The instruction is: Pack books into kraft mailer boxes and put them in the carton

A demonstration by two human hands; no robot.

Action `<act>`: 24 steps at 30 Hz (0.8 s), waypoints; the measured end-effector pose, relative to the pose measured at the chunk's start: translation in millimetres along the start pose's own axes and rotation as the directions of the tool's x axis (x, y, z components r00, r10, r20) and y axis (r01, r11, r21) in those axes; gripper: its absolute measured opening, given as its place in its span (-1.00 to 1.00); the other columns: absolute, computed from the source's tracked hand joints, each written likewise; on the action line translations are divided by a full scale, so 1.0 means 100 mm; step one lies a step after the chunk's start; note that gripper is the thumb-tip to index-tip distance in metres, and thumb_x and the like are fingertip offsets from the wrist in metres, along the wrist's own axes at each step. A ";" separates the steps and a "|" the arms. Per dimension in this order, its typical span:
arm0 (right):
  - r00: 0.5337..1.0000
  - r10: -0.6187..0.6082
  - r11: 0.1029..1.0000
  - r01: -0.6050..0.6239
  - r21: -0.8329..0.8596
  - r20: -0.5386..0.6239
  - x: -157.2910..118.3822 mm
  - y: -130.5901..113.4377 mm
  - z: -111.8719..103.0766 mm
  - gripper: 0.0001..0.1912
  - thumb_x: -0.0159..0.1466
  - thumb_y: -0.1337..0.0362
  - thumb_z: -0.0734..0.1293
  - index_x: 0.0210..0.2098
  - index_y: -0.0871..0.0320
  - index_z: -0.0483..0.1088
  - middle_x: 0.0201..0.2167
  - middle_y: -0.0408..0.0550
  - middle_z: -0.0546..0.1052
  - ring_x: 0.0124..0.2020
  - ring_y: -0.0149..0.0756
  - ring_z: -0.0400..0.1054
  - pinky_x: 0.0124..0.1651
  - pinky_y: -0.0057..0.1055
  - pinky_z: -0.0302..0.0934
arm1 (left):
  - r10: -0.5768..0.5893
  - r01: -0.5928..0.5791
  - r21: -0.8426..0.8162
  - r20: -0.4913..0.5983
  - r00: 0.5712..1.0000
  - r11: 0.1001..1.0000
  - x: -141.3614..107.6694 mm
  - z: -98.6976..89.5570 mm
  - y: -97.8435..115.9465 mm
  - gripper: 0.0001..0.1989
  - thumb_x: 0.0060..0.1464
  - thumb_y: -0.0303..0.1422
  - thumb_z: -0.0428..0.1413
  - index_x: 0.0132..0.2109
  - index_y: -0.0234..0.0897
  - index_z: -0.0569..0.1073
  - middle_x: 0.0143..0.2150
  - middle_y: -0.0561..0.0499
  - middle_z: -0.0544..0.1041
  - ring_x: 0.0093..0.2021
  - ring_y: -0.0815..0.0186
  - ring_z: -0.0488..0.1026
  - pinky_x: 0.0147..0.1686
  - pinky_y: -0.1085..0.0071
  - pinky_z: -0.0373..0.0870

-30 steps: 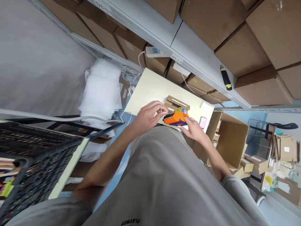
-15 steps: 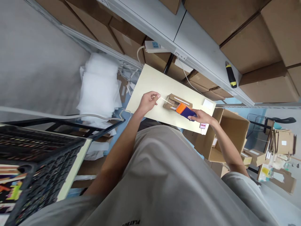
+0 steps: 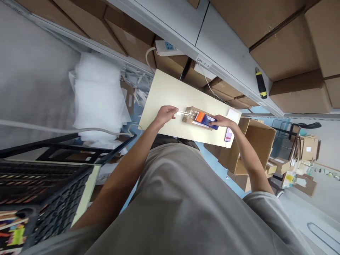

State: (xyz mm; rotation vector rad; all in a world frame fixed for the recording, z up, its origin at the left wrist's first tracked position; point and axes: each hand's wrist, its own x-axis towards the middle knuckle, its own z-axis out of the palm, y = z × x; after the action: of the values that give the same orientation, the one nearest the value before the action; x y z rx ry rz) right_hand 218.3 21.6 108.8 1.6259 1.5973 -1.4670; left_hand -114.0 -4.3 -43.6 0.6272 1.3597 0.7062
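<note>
A small cardboard box (image 3: pixel 188 118) lies on the pale yellow tabletop (image 3: pixel 164 88). Over it sits an orange and dark blue tape dispenser (image 3: pixel 203 119), gripped by my right hand (image 3: pixel 221 120) at its right end. Left of the box, my left hand (image 3: pixel 166 115) pinches the end of a strip of clear tape (image 3: pixel 182 112) that stretches toward the box and the dispenser. A phone with a pink screen (image 3: pixel 228 135) lies beside my right hand, below a white paper (image 3: pixel 233 114).
An open carton (image 3: pixel 255 141) stands right of the table. Above are a grey shelf (image 3: pixel 220 49) with a black and yellow cutter (image 3: pixel 261 83), and a power strip (image 3: pixel 168 47). White foam sheets (image 3: pixel 98 99) are at left, near a black crate (image 3: pixel 61 198).
The dispenser has come down and left onto the box and lies flatter. The tape strip now runs along the box top. The camera view has shifted slightly.
</note>
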 end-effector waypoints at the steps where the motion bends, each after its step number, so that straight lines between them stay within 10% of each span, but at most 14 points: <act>1: 1.000 0.012 1.000 -0.012 -0.008 0.003 0.02 -0.01 0.00 -0.60 0.36 0.02 0.56 -0.01 0.22 0.64 -0.12 0.06 0.78 -0.23 -0.20 0.64 -0.15 -0.42 0.49 | -0.006 0.006 -0.004 -0.001 1.000 1.000 0.04 0.00 -0.04 -0.70 -0.04 -0.23 0.49 -0.23 -0.36 0.71 -0.26 -0.10 0.68 -0.25 0.26 0.58 -0.35 0.42 0.65; 15: 0.997 0.077 0.997 -0.077 -0.033 -0.008 0.00 -0.17 0.07 -0.59 0.39 0.10 0.46 0.10 0.23 0.64 -0.17 0.01 0.76 -0.25 -0.22 0.61 -0.14 -0.41 0.43 | -0.170 0.171 -0.004 0.049 0.984 0.985 0.43 0.52 -0.62 -0.75 0.03 -0.27 0.50 -0.29 -0.29 0.62 -0.30 -0.07 0.67 -0.32 0.24 0.59 -0.16 0.25 0.63; 24: 0.996 0.087 0.996 -0.087 -0.025 -0.009 0.02 -0.13 0.08 -0.61 0.40 0.09 0.54 0.09 0.23 0.64 -0.17 0.05 0.77 -0.27 -0.22 0.62 -0.19 -0.43 0.44 | -0.064 0.070 0.098 -0.067 0.996 0.993 0.26 0.61 -0.73 -0.13 0.16 -0.40 0.36 0.56 -0.35 0.31 0.34 -0.39 0.58 0.30 -0.10 0.59 0.28 0.00 0.57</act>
State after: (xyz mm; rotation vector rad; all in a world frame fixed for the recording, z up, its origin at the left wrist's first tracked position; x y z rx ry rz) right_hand 203.1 18.7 109.5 1.6682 1.5230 -1.3923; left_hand -45.3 -31.9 -109.1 0.6395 1.4756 0.6112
